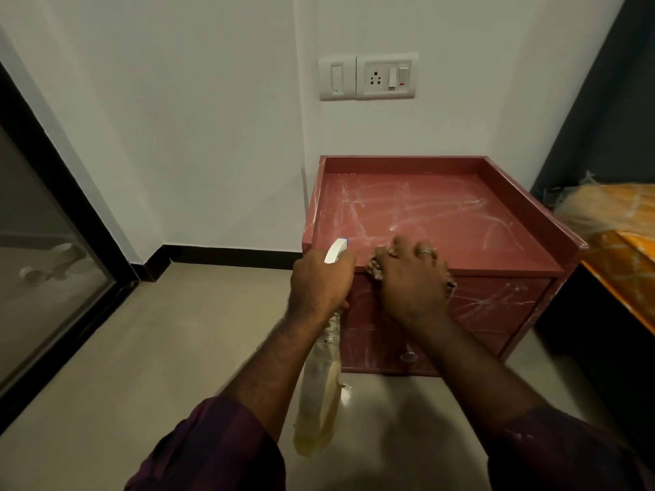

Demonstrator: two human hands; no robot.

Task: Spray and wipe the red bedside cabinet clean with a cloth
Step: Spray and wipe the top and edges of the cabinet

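The red bedside cabinet (460,221) stands against the white wall, its top and drawer fronts streaked with white marks. My left hand (320,279) grips a clear spray bottle (320,391) by the neck, its white nozzle (336,250) pointing up at the cabinet's front left corner. My right hand (413,278) presses a crumpled cloth (375,269) against the top front edge of the cabinet, above the upper drawer. Most of the cloth is hidden under the hand.
A switch and socket plate (368,76) is on the wall above the cabinet. A bed with orange bedding (616,228) is at the right. A dark-framed glass door (46,235) is at the left. A round drawer knob (409,356) shows low on the cabinet.
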